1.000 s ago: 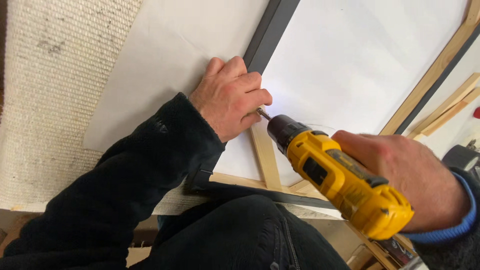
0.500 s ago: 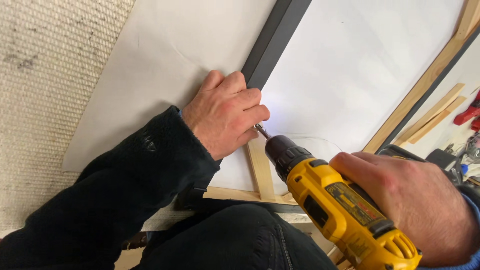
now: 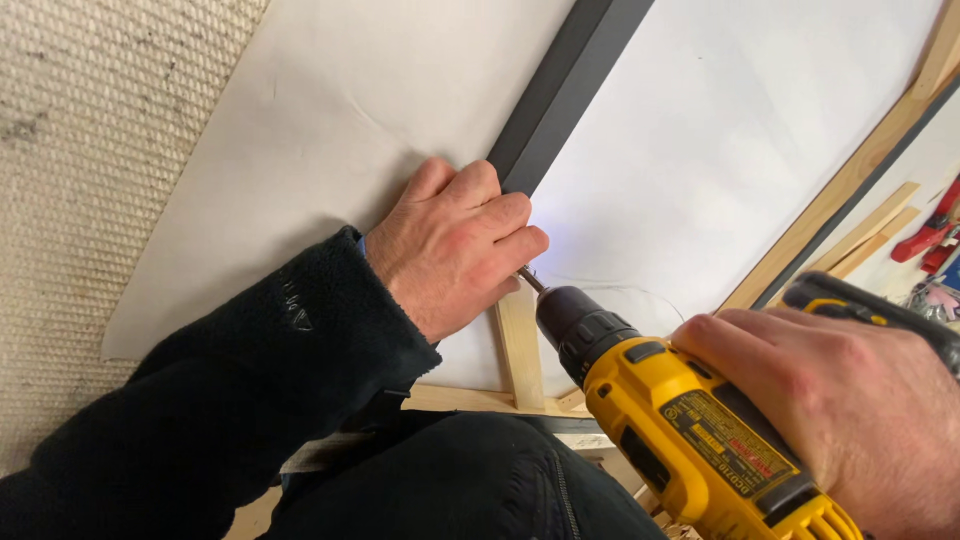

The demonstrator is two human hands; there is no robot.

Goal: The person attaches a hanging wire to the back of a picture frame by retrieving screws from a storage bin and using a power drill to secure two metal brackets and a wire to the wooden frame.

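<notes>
Yellow plastic of a cordless drill (image 3: pixel 700 430) at the near right, wrapped by the right hand (image 3: pixel 850 410), grip pressed tight round the body and handle. Black chuck (image 3: pixel 580 325) pointing up and left, thin bit (image 3: pixel 530 280) running from it to the left hand's fingertips. Near left, a black fleece sleeve (image 3: pixel 230 400) and dark trouser knee (image 3: pixel 470 480). Just beyond, the left hand (image 3: pixel 455 245) curled knuckles-up, grip closed and pinching at the bit's tip, whatever sits there too small to tell. Pale wooden strip (image 3: pixel 520 350) under that hand, joined to another wooden strip (image 3: pixel 470 400) along the near edge. Dark grey frame bar (image 3: pixel 560 90) slanting away from the fingers to the far right. White sheet (image 3: pixel 330 110) left of the bar, white canvas (image 3: pixel 740 150) right of it. Far left, beige woven carpet (image 3: pixel 90 150). Far right, a wooden frame edge (image 3: pixel 850 185), loose wooden slats (image 3: pixel 880 230) and a red clamp (image 3: pixel 930 230).
</notes>
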